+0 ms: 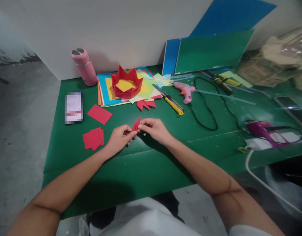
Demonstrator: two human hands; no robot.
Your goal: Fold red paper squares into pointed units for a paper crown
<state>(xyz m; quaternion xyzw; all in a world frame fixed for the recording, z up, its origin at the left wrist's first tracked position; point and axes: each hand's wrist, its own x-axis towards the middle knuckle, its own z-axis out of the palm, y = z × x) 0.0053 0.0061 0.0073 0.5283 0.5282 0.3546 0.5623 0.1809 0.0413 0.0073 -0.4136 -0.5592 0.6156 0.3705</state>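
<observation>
A small folded piece of red paper point(136, 124) is pinched between my two hands over the middle of the green table. My left hand point(122, 137) grips its lower left side, and my right hand point(153, 129) holds its right edge. Its pointed tip sticks up between my fingers. To the left lie a red paper rectangle point(100, 114) and a small pile of red paper squares point(94, 139). Beyond my hands are some folded red paper points point(146, 105) and a red folded paper ring point(126, 92) with a spiky rim, resting on stacked coloured sheets point(103, 91).
A pink bottle point(84, 67) stands at the back left, near a blurred-out phone-like object point(73, 108). A yellow utility knife point(174, 105), a pink glue gun point(186, 91) with its black cord, and pliers point(223, 84) lie rightward. A purple power strip point(260, 131) sits at far right.
</observation>
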